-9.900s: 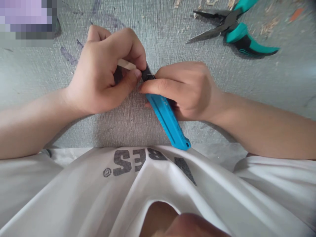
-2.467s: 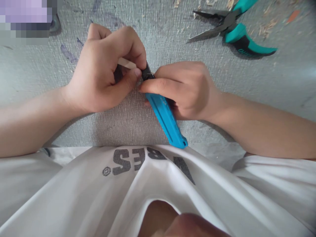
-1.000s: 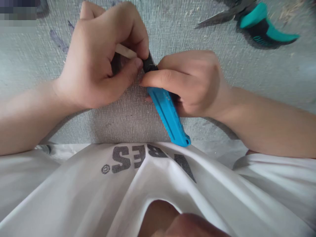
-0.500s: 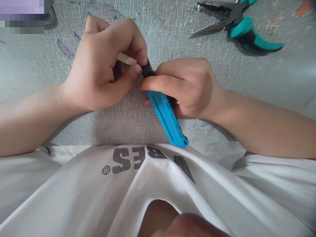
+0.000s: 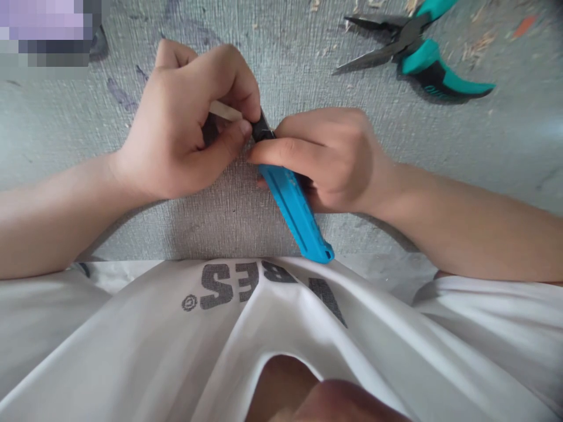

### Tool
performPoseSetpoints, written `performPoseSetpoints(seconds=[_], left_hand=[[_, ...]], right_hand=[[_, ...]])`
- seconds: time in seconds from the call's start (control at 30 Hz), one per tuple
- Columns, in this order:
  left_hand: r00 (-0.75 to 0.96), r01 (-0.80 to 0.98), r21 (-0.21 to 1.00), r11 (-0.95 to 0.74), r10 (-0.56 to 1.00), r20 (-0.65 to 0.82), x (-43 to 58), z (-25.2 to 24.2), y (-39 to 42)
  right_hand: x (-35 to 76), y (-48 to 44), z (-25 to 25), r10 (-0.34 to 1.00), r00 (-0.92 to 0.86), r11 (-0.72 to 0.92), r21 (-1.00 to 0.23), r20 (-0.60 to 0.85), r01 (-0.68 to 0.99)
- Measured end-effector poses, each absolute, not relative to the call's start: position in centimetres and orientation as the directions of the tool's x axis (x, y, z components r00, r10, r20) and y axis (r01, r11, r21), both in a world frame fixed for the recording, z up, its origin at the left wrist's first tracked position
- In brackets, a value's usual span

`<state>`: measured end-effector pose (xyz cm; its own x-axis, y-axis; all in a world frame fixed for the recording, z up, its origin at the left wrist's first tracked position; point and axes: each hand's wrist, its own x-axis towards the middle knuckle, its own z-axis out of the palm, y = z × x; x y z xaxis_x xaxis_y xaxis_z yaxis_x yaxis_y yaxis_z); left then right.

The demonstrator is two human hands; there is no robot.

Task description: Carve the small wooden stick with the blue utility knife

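My right hand (image 5: pixel 334 158) is closed round a blue utility knife (image 5: pixel 295 214), whose handle slants down toward my shirt. The knife's black front end (image 5: pixel 263 129) sits between both hands. My left hand (image 5: pixel 185 126) pinches a thin pale stick (image 5: pixel 224 111) between thumb and fingers, right at the knife's tip. Most of the stick is hidden inside the fist. Both hands rest on the grey textured table top (image 5: pixel 229 217).
Long-nose pliers with teal and black handles (image 5: pixel 416 55) lie open at the far right of the table. Pale shavings (image 5: pixel 477 44) are scattered near them. My white printed shirt (image 5: pixel 264 328) fills the lower view. A pixelated patch sits top left.
The view dipped and came back; the hands keep the same grip on the knife and the stick, with no clear shift between them.
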<state>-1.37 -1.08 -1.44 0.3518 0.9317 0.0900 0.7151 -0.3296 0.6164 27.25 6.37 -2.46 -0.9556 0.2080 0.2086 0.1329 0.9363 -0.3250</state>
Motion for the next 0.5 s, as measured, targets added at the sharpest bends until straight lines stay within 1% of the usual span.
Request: performPoseSetpoints(seconds=[0.07,0.13,0.23,0.4,0.5], left_hand=[[0.351,0.722,0.605,-0.335,0.931,0.097,-1.42,-1.4,-1.12],[0.352,0.718,0.606,-0.343,0.93,0.109,-1.46,-1.41,-1.13],[0.344,0.711,0.618,-0.335,0.933,0.111,-1.44,-1.48,-1.12],[0.337,0.708,0.635,-0.31,0.938,0.083,-1.35,-1.51,-1.11],[0.337,0.707,0.635,-0.31,0.938,0.082,-1.35,-1.48,-1.06]], right_hand=[[27.27,6.37,-2.47,0.208,-0.968,0.935,-0.32,0.144,0.153],[27.23,6.35,-2.53,0.211,-0.971,0.934,-0.317,0.115,0.166],[27.13,6.3,-2.63,0.218,-0.968,0.934,-0.314,0.125,0.17],[27.16,6.24,-2.52,0.22,-0.973,0.93,-0.318,0.076,0.185],[27.19,6.23,-2.41,0.227,-0.968,0.926,-0.332,0.107,0.18]])
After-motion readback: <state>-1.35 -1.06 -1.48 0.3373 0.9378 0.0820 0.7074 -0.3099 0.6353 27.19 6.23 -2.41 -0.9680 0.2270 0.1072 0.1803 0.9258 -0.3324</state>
